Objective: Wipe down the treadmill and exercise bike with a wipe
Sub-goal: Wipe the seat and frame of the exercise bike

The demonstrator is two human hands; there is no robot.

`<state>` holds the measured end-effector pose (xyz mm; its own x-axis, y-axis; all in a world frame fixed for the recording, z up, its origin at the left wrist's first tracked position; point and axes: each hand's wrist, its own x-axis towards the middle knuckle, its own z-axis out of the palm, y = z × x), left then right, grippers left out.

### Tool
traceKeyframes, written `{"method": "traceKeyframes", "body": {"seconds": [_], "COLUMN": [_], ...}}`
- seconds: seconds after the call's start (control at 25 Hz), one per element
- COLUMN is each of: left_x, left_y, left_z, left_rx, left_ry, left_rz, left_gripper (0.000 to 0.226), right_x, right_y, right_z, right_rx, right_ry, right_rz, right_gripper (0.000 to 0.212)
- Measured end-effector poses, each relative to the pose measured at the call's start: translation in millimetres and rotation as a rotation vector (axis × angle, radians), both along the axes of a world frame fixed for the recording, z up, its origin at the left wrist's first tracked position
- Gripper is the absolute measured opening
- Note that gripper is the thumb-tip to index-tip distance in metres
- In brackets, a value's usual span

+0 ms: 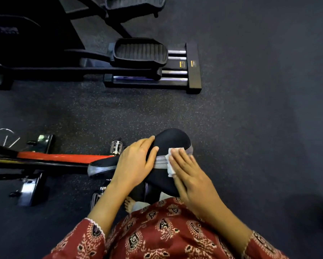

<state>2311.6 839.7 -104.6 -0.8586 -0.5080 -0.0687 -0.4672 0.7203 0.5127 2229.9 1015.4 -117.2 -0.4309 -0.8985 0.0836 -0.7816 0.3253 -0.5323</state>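
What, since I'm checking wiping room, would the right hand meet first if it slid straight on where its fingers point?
Probably only more of the bike seat. The right hand, pressing the wipe, points across its black top, narrowly past the left hand. Depth is unclear.

Left hand (136,163): palm down, fingers together and lightly bent, tips pointing up and toward the right hand. Right hand (190,176): palm down, fingers straight and close together, pressing flat. Its fingertips (175,152) lie just beside the left hand's, not touching. Both wrists straight. Left forearm (104,204) and right forearm (218,217) bare, converging toward the hands.
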Motion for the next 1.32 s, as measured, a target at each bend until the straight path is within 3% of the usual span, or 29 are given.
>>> {"method": "traceKeyframes", "body": {"seconds": [0.2,0.4,0.52,0.64,0.84,0.96,1.08,1.2,1.32], "left_x": [19,38,38,37,44,46,46,49,50], "left_y": [3,5,4,6,1,-2,-1,-2,-4], "left_z": [-5,-13,-15,-13,-16,-18,-18,-19,-20], "left_rx": [-0.179,-0.225,-0.242,-0.276,-0.314,-0.334,-0.322,-0.319,-0.321], "left_ry": [0.095,0.109,0.124,0.145,0.228,0.249,0.249,0.244,0.256], "left_rz": [-0.059,-0.070,-0.069,-0.051,0.025,0.040,0.040,0.019,0.005], "left_gripper": [0.047,0.045,0.046,0.045,0.039,0.038,0.038,0.039,0.038], "right_x": [-19,2,-23,-33,-3,-35,-45,-2,3], "right_y": [-59,-19,-10,-61,-45,-23,-68,-90,-39], "right_z": [-2,-1,0,2,4,1,-6,-3,1], "right_rx": [0.141,0.071,0.091,0.223,0.092,0.107,0.234,0.174,0.097], "right_ry": [0.075,0.162,0.121,-0.015,0.143,0.110,0.032,0.118,0.164], "right_rz": [-0.219,0.162,-0.067,-0.238,0.171,-0.039,-0.228,-0.001,0.206], "right_gripper": [0.052,0.047,0.049,0.054,0.047,0.050,0.049,0.049,0.048]}}
